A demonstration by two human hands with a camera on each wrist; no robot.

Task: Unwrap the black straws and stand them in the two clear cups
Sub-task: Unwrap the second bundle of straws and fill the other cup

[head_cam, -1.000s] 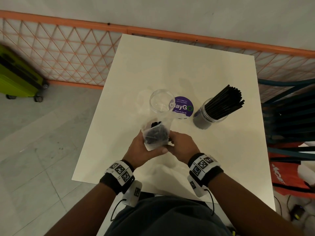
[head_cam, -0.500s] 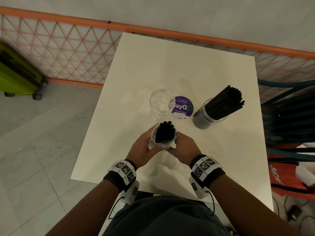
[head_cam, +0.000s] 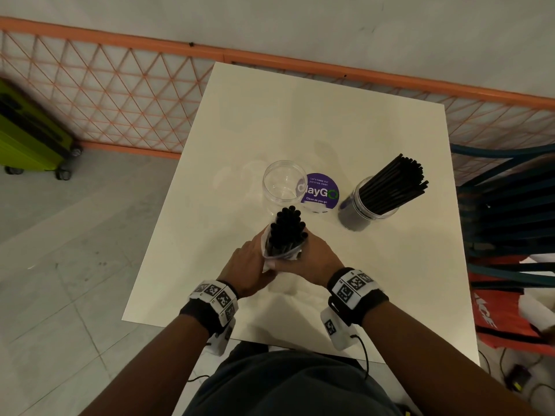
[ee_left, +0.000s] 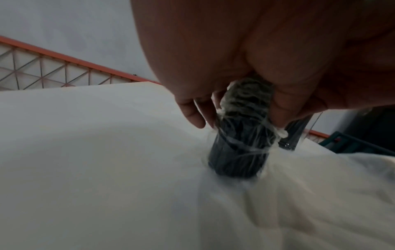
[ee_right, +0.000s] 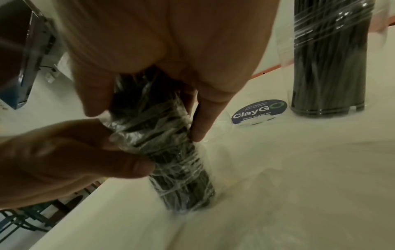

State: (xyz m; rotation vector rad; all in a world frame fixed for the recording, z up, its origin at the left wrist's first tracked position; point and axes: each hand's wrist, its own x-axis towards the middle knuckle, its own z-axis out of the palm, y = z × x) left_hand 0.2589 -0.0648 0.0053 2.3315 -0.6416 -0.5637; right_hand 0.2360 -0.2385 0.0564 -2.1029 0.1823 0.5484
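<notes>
Head view: both hands were wrapped round a straw bundle [head_cam: 286, 232] standing upright on the white table [head_cam: 300, 130], near its front edge. Left hand [head_cam: 249, 265] and right hand [head_cam: 312, 262] each closed on the clear plastic wrap [head_cam: 268, 256], which sat bunched low; bare straw tops stuck out above. Empty clear cup [head_cam: 282, 184] stood just beyond, purple sticker [head_cam: 321, 192] beside it, filled cup [head_cam: 369, 205] further right with straws fanned out. Open room on the far half of the table.

Left wrist view: fingers [ee_left: 192, 110] curled round the wrapped bundle [ee_left: 241, 143], its base on the table.

Right wrist view: right thumb [ee_right: 96, 94] and fingers clamped the film, the left thumb [ee_right: 128, 165] pinching from the other side.

Judgement: straws light, stiff, slippery; the film thin, stretchy, clingy. Best hold the bundle mid-length and peel the film downward; loose straws would likely scatter near the front edge.
</notes>
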